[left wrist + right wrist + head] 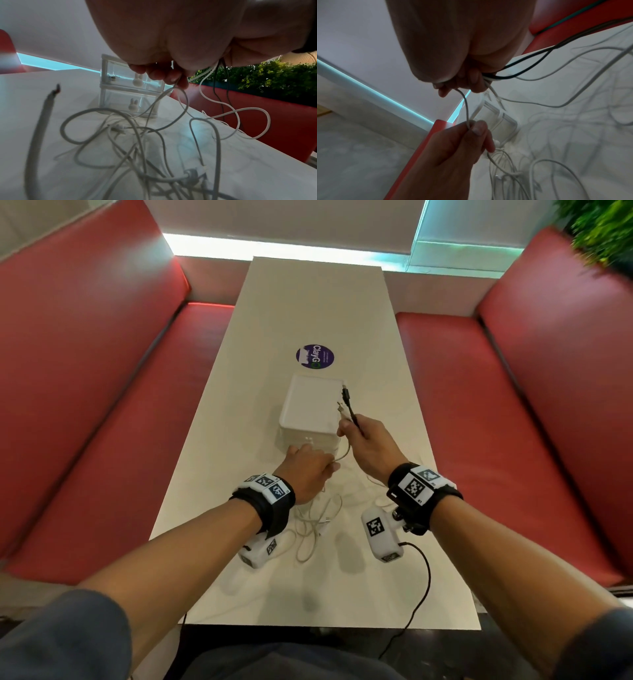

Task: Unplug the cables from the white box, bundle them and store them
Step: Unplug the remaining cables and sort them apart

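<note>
Red padded bench seats (102, 371) are flanking a long pale tabletop (308, 296) that is running straight away from the person. Near the middle of that tabletop the white box (310, 409) is sitting upright, squarish with rounded corners, its smooth opaque lid facing up; from the left wrist view its front (126, 93) is showing as two stacked clear drawers, each with a small white rabbit-shaped knob. Thin, round, flexible white cables (313, 525) are lying in loose tangled loops on the tabletop between the box and the near edge, with no single direction to them. The right hand (366, 443) is hovering at the box's near right corner, fingers curled round several cable ends: a black plug (346, 393) and a pale metal-tipped plug (340, 407) are sticking up out of the fist, pointing toward the far edge, free of the box. A black cable (530, 67) and white ones are trailing back from that fist. The left hand (308, 470) is just in front of the box, thumb and fingers pinching one white strand (466, 108) that is running up to the right hand. Beyond the box a round purple sticker (315, 356) is lying flat on the tabletop
</note>
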